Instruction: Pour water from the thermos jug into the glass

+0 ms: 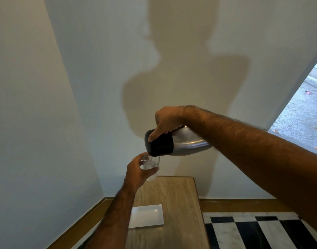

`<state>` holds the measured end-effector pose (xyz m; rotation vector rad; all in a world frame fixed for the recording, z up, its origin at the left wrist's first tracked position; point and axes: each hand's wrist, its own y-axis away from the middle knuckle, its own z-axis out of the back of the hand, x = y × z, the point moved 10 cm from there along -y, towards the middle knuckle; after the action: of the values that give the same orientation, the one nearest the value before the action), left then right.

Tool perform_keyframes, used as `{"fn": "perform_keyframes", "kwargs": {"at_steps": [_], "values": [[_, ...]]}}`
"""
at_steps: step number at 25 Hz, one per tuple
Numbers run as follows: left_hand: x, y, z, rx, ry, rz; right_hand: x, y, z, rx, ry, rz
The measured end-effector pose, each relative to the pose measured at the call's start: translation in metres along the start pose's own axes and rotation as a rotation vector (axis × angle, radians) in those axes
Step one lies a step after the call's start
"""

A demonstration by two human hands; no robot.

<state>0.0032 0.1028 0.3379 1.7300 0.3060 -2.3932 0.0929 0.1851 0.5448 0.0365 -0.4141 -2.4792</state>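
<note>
From the head view, the right hand (167,121) wraps its grip around a tipped steel thermos jug with black top (173,143), spout over a clear glass (151,167) clasped by the left hand (138,170) above the beige stone worktop (179,203).

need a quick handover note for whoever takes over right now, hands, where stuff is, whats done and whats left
Left hand: closed around the glass, held in the air above the table.
Right hand: grips the thermos jug, tipped steeply with its black top down at the glass rim.
Done: pouring is under way; the glass looks partly filled, exact level hard to tell.
Left: fill to the wanted level, bring the jug upright, set both down. A white rectangular plate lies on the table below.
</note>
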Motion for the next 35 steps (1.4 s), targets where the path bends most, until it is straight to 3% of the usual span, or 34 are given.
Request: {"fn": "perform_keyframes", "kwargs": {"at_steps": [35], "values": [[0.013, 0.001, 0.0, -0.011, -0.016, -0.015, -0.018, -0.002, -0.018, 0.052, -0.09, -0.018]]}}
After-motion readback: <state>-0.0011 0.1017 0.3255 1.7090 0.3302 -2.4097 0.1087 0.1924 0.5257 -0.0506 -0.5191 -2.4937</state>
